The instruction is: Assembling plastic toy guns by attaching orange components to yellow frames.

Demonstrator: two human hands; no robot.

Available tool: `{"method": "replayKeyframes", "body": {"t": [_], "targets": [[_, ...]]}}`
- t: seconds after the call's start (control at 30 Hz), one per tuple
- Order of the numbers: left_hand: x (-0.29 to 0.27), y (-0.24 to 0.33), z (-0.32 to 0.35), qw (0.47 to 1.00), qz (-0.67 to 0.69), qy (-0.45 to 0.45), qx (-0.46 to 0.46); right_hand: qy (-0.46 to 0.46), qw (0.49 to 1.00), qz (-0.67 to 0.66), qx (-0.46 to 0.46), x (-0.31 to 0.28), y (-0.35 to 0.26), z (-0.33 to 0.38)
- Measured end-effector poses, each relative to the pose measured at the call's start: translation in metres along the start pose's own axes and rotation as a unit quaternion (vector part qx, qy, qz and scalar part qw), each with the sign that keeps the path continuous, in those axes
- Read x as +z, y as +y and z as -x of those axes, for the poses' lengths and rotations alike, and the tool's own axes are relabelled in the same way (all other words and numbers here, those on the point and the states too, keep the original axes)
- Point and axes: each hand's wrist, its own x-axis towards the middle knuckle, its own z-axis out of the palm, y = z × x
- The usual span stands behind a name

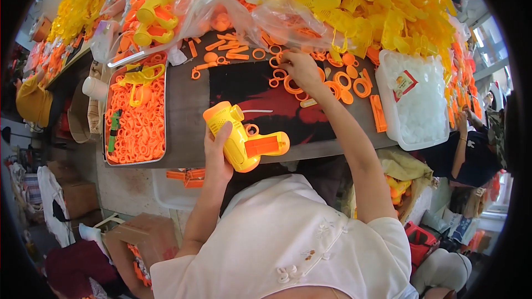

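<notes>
Hands worked apart over the bench. The left hand was wrapped around the back of a yellow toy gun, holding it just above the near edge of the bench; the toy's round nozzle pointed up and left, and an orange block-shaped part sat set into its side, facing right. The right hand was stretched well forward, fingers curled down onto a scatter of loose orange rings lying on the dark red-and-black mat in the middle of the bench; whether it had pinched one of them could not be told.

To the left stood a metal tray filled with orange ring pieces, with a yellow frame part on top and a green stick along its left side. To the right stood a white plastic tub of pale, whitish pieces. Behind the rings, clear plastic bags of orange and yellow parts leaned against a high heap of yellow mouldings. At the far right another person in dark clothing sat bent over.
</notes>
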Motion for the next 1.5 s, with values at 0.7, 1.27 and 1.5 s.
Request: {"method": "replayKeyframes", "body": {"t": [0.7, 1.27, 1.5], "targets": [[0.044, -0.007, -0.014, 0.993, -0.066, -0.094, -0.027, -0.011, 0.704, -0.693, 0.151, -0.045, -0.051, 0.101], [0.076, -0.030, -0.042, 0.934, -0.269, -0.196, 0.128, 0.155, 0.948, -0.279, 0.007, -0.046, -0.090, 0.122], [0.077, -0.037, -0.046, 0.931, -0.265, -0.203, 0.147, 0.061, 0.752, -0.645, 0.121, -0.025, -0.072, 0.127]]}}
